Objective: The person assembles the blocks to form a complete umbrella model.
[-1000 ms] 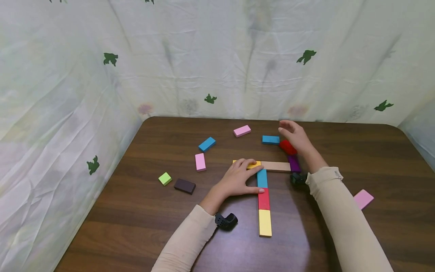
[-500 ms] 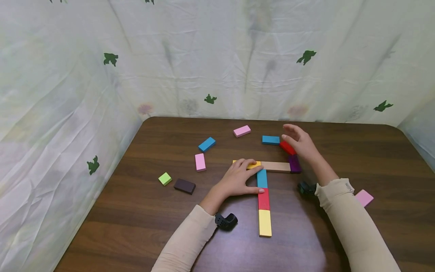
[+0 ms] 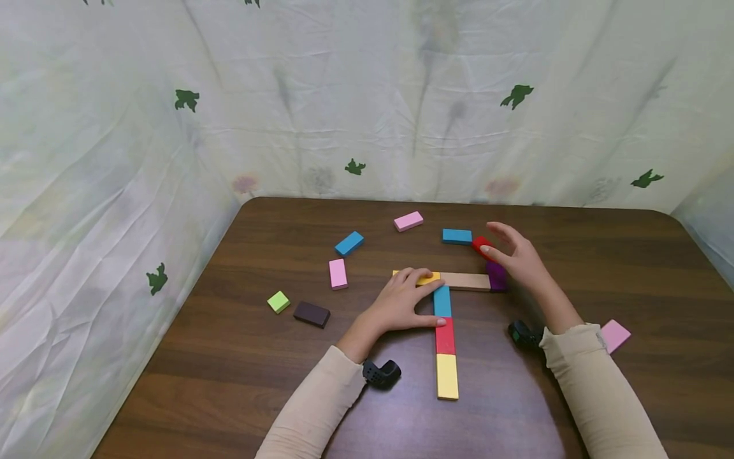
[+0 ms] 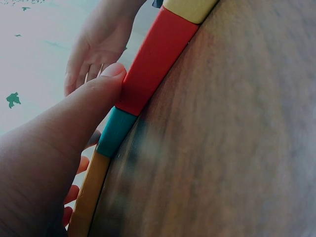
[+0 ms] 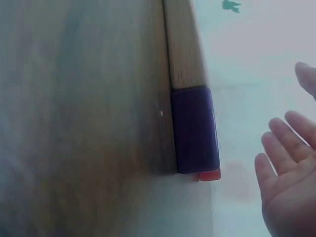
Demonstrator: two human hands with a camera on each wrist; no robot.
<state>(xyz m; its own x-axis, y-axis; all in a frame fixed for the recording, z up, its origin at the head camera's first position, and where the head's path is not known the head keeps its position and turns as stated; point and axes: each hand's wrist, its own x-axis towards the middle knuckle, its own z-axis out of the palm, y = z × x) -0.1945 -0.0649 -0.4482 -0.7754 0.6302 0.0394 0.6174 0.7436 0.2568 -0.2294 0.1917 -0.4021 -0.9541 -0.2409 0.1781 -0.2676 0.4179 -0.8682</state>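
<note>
My left hand (image 3: 398, 303) rests with spread fingers over a line of flat wooden blocks. Its fingers lie on the orange-yellow block (image 3: 434, 278) and the thumb touches the red block (image 4: 158, 59), with a blue block (image 3: 442, 299) between. A pale yellow block (image 3: 447, 377) ends that line at the near side. From the orange-yellow block, a tan block (image 3: 466, 282) runs right to a purple block (image 5: 195, 131). My right hand (image 3: 523, 260), fingers relaxed and holding nothing, hovers beside the purple block and partly covers a second red block (image 3: 478, 243) that slants toward another blue block (image 3: 456, 236).
Left of the line lie a dark block (image 3: 312, 314), a small green block (image 3: 278, 302), a pink block (image 3: 338, 274) and a blue block (image 3: 349, 243). One pink block (image 3: 408, 221) is farther back, another pink block (image 3: 616, 335) beside the right sleeve. A pale curtain (image 3: 355, 95) hangs behind.
My right hand has drawn back toward me and to the right, away from the upper red and blue blocks. The left hand has stayed in place.
</note>
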